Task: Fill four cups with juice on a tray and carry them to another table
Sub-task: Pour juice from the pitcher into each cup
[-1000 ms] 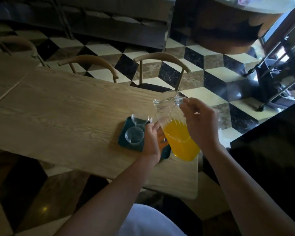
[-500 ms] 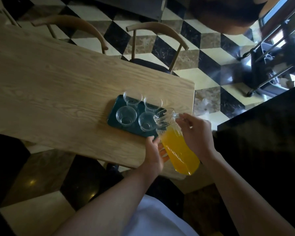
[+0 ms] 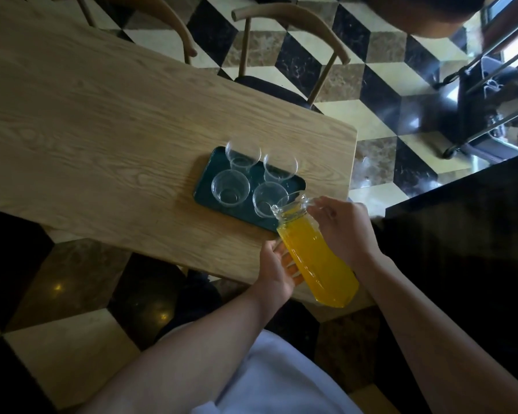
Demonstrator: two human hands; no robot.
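Observation:
A dark green tray (image 3: 203, 189) lies near the right end of the wooden table (image 3: 102, 115). Several clear plastic cups stand on it, all without juice: far left (image 3: 242, 153), far right (image 3: 280, 168), near left (image 3: 230, 188), near right (image 3: 268, 198). A glass jug of orange juice (image 3: 317, 252) is tilted, its spout just over the near right cup's rim. My right hand (image 3: 344, 228) grips the jug by its neck and handle. My left hand (image 3: 277, 270) supports the jug's body from below. No juice is seen flowing.
Two wooden chairs (image 3: 293, 55) stand at the table's far side on a checkered floor. A dark counter (image 3: 461, 234) runs along the right. A metal cart (image 3: 491, 100) sits at the far right. The table's right edge is close beside the tray.
The view has tipped downward over the tray. The jug has tilted further, and its spout has come to the near right cup. Both hands stay on the jug.

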